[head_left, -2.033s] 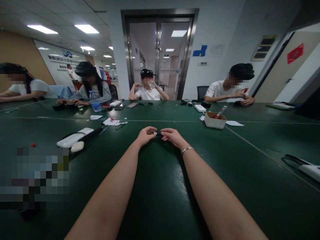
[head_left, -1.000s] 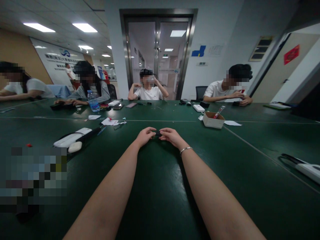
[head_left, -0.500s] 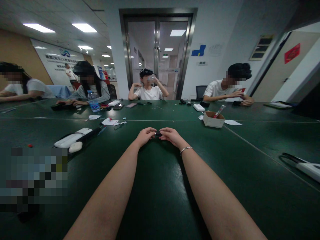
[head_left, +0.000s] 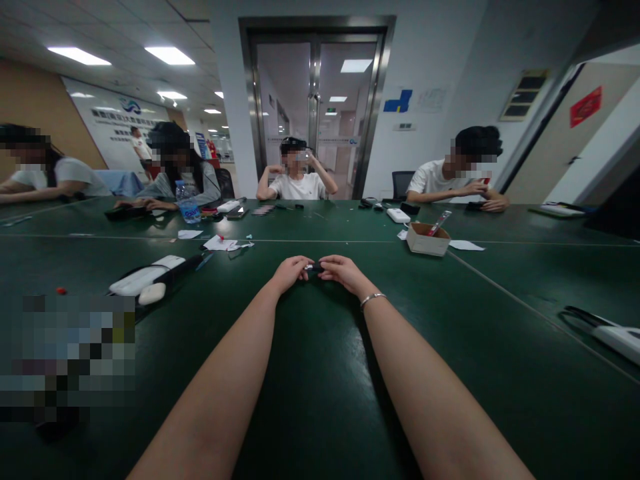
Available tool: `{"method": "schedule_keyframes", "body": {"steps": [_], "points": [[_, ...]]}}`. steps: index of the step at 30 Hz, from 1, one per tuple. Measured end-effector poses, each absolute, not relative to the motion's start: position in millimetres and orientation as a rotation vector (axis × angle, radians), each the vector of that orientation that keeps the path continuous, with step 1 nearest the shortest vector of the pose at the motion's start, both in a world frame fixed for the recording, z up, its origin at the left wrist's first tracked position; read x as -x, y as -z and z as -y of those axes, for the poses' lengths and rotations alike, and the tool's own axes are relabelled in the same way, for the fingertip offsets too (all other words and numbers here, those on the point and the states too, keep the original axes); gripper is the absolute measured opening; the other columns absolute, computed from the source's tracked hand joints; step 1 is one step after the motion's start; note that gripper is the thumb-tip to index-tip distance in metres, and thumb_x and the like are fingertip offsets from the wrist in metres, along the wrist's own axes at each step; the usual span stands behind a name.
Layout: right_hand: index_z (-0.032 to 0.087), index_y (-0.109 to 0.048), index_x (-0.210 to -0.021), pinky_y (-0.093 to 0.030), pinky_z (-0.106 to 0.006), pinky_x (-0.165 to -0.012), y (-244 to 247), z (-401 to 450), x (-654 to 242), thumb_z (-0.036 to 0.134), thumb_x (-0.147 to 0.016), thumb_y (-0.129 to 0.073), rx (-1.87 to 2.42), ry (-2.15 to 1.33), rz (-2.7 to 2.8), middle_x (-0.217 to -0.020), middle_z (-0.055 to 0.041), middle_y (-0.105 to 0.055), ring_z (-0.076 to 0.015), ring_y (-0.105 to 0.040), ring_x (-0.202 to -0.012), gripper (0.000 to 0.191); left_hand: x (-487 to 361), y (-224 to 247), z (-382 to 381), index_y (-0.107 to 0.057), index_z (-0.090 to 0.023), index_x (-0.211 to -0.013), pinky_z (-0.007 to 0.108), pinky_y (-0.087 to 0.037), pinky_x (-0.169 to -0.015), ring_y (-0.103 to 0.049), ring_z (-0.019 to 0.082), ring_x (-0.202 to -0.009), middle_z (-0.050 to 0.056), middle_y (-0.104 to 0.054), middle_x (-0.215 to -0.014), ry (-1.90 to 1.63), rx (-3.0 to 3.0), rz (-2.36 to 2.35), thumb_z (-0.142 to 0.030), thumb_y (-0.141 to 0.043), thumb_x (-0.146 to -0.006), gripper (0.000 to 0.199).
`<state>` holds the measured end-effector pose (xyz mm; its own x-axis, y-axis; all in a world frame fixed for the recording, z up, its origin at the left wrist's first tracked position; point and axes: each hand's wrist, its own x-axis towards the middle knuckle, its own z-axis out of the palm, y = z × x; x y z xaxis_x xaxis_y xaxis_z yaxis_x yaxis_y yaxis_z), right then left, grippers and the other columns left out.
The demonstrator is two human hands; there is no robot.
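Observation:
Between my two hands, just above the green table (head_left: 310, 373), is a small dark object (head_left: 315, 267) with a bright, shiny part at its left end. It is too small for me to tell its kind. My left hand (head_left: 291, 274) pinches the shiny end between thumb and fingers. At the other end, my right hand (head_left: 343, 273) closes its fingertips on the dark part. A silver bracelet (head_left: 373, 301) circles my right wrist. Fingertips cover parts of the object.
A small open box (head_left: 427, 243) with a red-and-clear stick stands right of my hands. Left lie a white device (head_left: 147, 275), a pen (head_left: 205, 261) and paper scraps (head_left: 220, 244). A water bottle (head_left: 188, 203) is further back. Several people sit around the table; a white device (head_left: 617, 339) lies far right.
A bright part of the small object now shows at my left fingertips, where only dark showed before. My hands stay in nearly the same place.

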<state>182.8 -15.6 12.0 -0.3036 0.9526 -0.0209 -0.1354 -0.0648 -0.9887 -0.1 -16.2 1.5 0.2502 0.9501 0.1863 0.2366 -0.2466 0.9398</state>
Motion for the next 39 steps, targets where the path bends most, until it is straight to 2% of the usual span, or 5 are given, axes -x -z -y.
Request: {"method": "schedule_keyframes", "body": {"steps": [12,18,25,32,39], "points": [[0.011,-0.055,-0.095,-0.056,-0.018,-0.057,-12.4,15.2,-181.5,0.001,-0.084,-0.055,0.977,-1.536,1.310,-0.078,-0.0063,-0.064,-0.0136,-0.066,-0.064,0.015,-1.3,-2.0,17.6,-0.062,-0.014,-0.097,0.022,-0.040,-0.054,-0.050,0.010,-0.055,0.002,-0.059,-0.067,-1.123,-1.669,-1.129,-0.028,-0.051,-0.075,0.029],[0.012,-0.055,-0.083,-0.040,-0.011,-0.031,-5.5,12.1,-173.8,-0.001,-0.071,-0.067,1.070,-1.316,1.650,-0.075,-0.0007,-0.062,-0.0046,-0.053,-0.039,0.022,0.9,4.3,12.4,-0.057,-0.014,-0.084,0.021,-0.038,-0.051,-0.049,0.009,-0.051,-0.001,-0.055,-0.059,-1.258,-1.627,-1.086,-0.040,-0.058,-0.074,0.028],[0.014,-0.051,-0.084,-0.039,-0.013,-0.030,1.4,14.3,-157.8,0.010,-0.071,-0.071,1.020,-1.199,1.576,-0.067,0.0016,-0.061,-0.0054,-0.050,-0.035,0.024,-10.8,5.3,17.6,-0.054,-0.016,-0.077,0.022,-0.039,-0.054,-0.052,0.012,-0.058,-0.001,-0.056,-0.062,-1.218,-1.735,-1.155,-0.052,-0.064,-0.068,0.038],[0.014,-0.050,-0.083,-0.053,-0.017,-0.046,-7.9,26.4,-189.5,0.011,-0.070,-0.075,0.997,-1.428,1.436,-0.065,-0.0008,-0.062,-0.0116,-0.062,-0.051,0.029,10.3,-58.2,58.2,-0.056,-0.021,-0.106,0.024,-0.037,-0.057,-0.056,0.016,-0.060,0.001,-0.062,-0.073,-0.554,-2.177,-1.417,-0.050,-0.063,-0.069,0.048],[0.014,-0.058,-0.087,-0.056,-0.025,-0.061,-30.2,96.8,-314.3,0.020,-0.066,-0.076,1.172,-1.427,1.475,-0.094,-0.0109,-0.063,-0.0140,-0.064,-0.065,0.028,122.8,-137.7,180.6,-0.064,-0.028,-0.085,0.027,-0.038,-0.070,-0.057,0.019,-0.079,-0.003,-0.065,-0.085,-0.047,-2.406,-2.029,-0.023,-0.047,-0.074,0.021]]}}
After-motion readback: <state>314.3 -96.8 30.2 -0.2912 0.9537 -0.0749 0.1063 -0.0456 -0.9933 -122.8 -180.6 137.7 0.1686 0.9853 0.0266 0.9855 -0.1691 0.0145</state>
